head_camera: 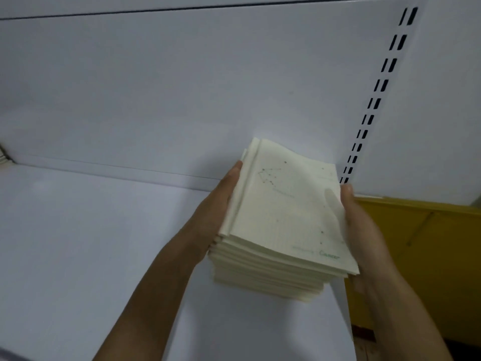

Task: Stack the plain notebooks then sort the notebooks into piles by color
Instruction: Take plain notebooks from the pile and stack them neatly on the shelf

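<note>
A thick stack of cream notebooks is held between both hands above a white shelf. The top cover carries a faint dotted constellation drawing and green lettering at its near right corner. My left hand lies flat against the stack's left side, fingers straight and pointing away from me. My right hand clasps the right side, its thumb lying on the top cover. The stack's underside and the rest of my right fingers are hidden.
The shelf's white back panel rises behind, with a slotted upright at the right. A yellow shelf or bin sits to the right of the stack. The edge of another pile shows at the far left.
</note>
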The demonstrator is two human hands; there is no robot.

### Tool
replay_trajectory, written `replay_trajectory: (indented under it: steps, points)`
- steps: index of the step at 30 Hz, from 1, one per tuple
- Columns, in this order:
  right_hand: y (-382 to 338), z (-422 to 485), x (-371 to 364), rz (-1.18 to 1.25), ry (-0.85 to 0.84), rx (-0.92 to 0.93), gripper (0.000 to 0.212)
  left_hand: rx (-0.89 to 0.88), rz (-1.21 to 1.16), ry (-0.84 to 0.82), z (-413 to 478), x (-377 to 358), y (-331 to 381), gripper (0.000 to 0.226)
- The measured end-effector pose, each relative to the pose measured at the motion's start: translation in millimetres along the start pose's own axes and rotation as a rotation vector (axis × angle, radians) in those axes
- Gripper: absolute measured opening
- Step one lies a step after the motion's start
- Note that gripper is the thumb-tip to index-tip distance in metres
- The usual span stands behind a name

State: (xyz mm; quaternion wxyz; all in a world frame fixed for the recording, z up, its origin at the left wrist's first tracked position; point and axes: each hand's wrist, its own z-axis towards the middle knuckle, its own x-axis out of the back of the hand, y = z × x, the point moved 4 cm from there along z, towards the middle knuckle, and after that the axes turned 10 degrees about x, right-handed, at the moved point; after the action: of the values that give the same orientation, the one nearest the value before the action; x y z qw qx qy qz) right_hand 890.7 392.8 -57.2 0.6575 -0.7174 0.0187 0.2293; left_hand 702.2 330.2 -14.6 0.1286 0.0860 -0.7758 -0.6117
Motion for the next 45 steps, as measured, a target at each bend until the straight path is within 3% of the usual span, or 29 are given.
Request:
replay_trajectory:
  steps: [2, 5, 7, 10, 13, 18, 22, 25, 30, 33, 37, 41, 45]
  points:
    - [2, 8, -9, -0.047, 0.009, 0.023, 0.054, 0.008, -0.052, -0.042, -1, -3, 2, 0.040]
    - [6, 14, -10, 0.009, 0.005, 0.046, 0.046, 0.000, -0.169, -0.085, -5, 1, -4, 0.060]
    - [17, 15, 5, 0.113, 0.134, 0.029, 0.049, -0.137, -0.225, 0.012, -12, 3, -14, 0.066]
    - [39, 8, 11, 0.240, 0.195, -0.025, 0.056, -0.505, 0.103, 0.228, -28, -3, -28, 0.091]
    - [49, 4, -4, 0.299, 0.105, -0.075, 0.060, -0.649, 0.313, 0.345, -25, 1, -42, 0.095]
    - [44, 6, -5, 0.294, 0.029, -0.052, 0.055, -0.663, 0.223, 0.389, -27, -1, -43, 0.094]
    - [41, 1, -6, 0.244, 0.036, 0.039, 0.081, -0.666, 0.195, 0.405, -28, 1, -47, 0.107]
    - [42, -3, -14, 0.262, 0.005, 0.023, 0.096, -0.687, 0.174, 0.429, -28, 0, -46, 0.099]
    - [39, -5, -14, 0.260, -0.031, 0.002, 0.077, -0.689, 0.204, 0.473, -27, 2, -49, 0.096]
    - [34, -9, -12, 0.172, -0.027, -0.010, 0.064, -0.686, 0.235, 0.474, -28, 4, -53, 0.088]
    - [6, -10, -1, -0.140, 0.062, 0.076, 0.031, -0.654, 0.275, 0.424, -29, 7, -48, 0.081]
    - [-30, -21, -2, -0.434, 0.146, 0.154, 0.050, -0.603, 0.281, 0.335, -29, 12, -44, 0.086]
    - [-63, -52, -39, -0.709, 0.167, 0.421, 0.045, -0.593, 0.382, 0.286, -41, 29, -43, 0.101]
